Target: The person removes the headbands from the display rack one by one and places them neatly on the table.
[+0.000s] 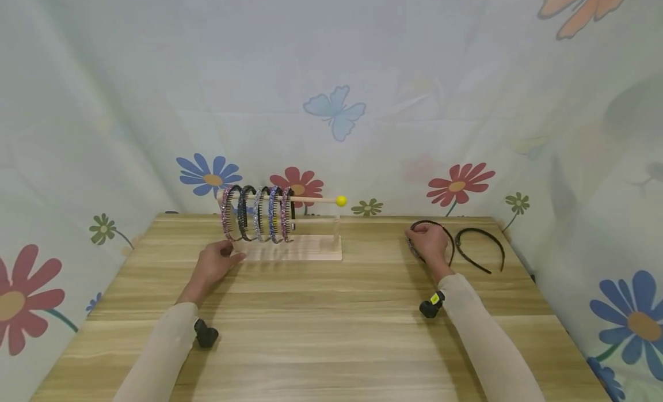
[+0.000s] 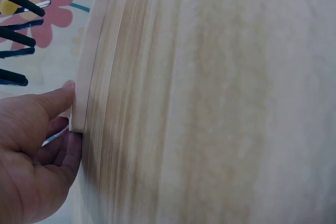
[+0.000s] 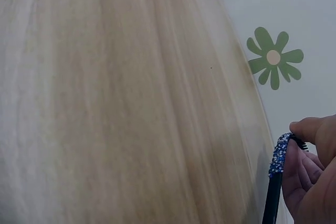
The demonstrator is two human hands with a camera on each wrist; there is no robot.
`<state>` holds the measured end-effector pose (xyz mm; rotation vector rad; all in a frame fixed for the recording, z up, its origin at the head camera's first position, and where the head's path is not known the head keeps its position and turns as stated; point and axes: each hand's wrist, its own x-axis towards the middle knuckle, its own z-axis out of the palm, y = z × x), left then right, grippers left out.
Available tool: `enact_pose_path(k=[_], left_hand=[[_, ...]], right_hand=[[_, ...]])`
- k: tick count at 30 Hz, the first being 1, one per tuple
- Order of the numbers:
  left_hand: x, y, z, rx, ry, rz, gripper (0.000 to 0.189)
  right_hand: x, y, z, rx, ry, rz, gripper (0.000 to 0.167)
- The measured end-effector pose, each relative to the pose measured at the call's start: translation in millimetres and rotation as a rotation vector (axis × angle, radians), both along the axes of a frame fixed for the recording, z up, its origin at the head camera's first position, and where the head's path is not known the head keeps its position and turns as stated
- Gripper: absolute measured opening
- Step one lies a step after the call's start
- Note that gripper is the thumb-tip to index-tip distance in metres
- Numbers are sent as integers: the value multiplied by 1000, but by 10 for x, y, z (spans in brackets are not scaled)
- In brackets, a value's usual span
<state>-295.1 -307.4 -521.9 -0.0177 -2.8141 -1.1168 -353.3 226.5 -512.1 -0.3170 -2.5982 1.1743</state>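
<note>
- The cloth backdrop (image 1: 233,74), printed with flowers and a butterfly, fills the rear and both sides; its upper part is cut off in the head view.
- The wooden table (image 1: 331,344) has its far edge in sight, but its near edge runs out below the head view. A wide stretch of wood lies between the rack and the right hand, and another in front of the rack.
- The display rack (image 1: 321,253) stands toward the left rear of the table. Headbands hide much of its left side; the right wrist view catches just one corner at its top edge.
- Five headbands (image 1: 273,217) hang side by side on the rack's upper rod; the left wrist view shows only cut-off dark ends.
- The left hand (image 1: 213,264) grips the left end of the rack's base. Its fingers are partly hidden in the head view; the left wrist view shows thumb and fingers around the corner.
- The right hand (image 1: 431,242) pinches a beaded headband (image 3: 278,161), whose blue and silver beads and comb teeth show clearly only in the right wrist view.
- A dark headband (image 1: 480,230) lies just right of that hand.
- A yellow ball (image 1: 341,201) caps the rod, with a length of rod between it and the nearest headband.
</note>
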Motion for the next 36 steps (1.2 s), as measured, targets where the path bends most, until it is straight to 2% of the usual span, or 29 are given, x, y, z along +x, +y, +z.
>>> enact_pose_path(k=[4, 9, 15, 21, 27, 36], left_hand=[[1, 1, 3, -1, 10, -1, 39], [9, 8, 26, 7, 0, -8, 45], [8, 6, 29, 9, -4, -9, 45], [6, 9, 26, -1, 7, -8, 41], [2, 13, 12, 6, 10, -4, 39], [-1, 18, 14, -4, -3, 2, 41]], right_hand=[[1, -7, 2, 2, -27, -1, 34], [17, -17, 13, -9, -14, -7, 33], [27, -6, 30, -79, -49, -7, 32], [40, 27, 77, -136, -61, 31, 35], [92, 28, 241, -160, 1, 113, 40], [173, -74, 562, -116, 193, 263, 39]])
